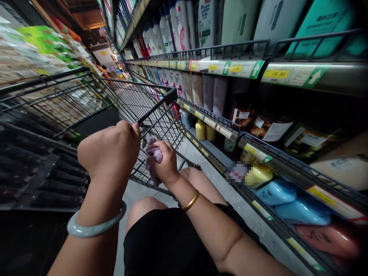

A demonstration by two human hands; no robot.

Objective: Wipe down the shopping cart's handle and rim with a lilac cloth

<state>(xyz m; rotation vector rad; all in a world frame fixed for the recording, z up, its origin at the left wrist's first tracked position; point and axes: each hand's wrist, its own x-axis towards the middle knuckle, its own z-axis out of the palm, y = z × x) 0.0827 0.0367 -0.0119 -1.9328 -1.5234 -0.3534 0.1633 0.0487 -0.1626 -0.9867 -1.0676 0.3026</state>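
My left hand [112, 147], with a pale jade-like bangle on its wrist, is closed around the bar of a black wire shopping cart [156, 109]. The bar runs from the fist toward the cart's corner on the right. Lower and just to the right, my right hand [165, 161] has its fingers curled round a crumpled purple cloth [152, 172]. Part of the cloth hangs below the fingers, in front of the cart's wire side. A gold bangle circles the right wrist.
Shelves with wire rails and price labels [276, 73] rise on the right, close by. They hold shampoo bottles [206, 23], brown jars [271, 124] and blue bottles [277, 193]. Packaged goods [43, 46] are stacked on the left. A pixelated patch covers part of the bottom shelf.
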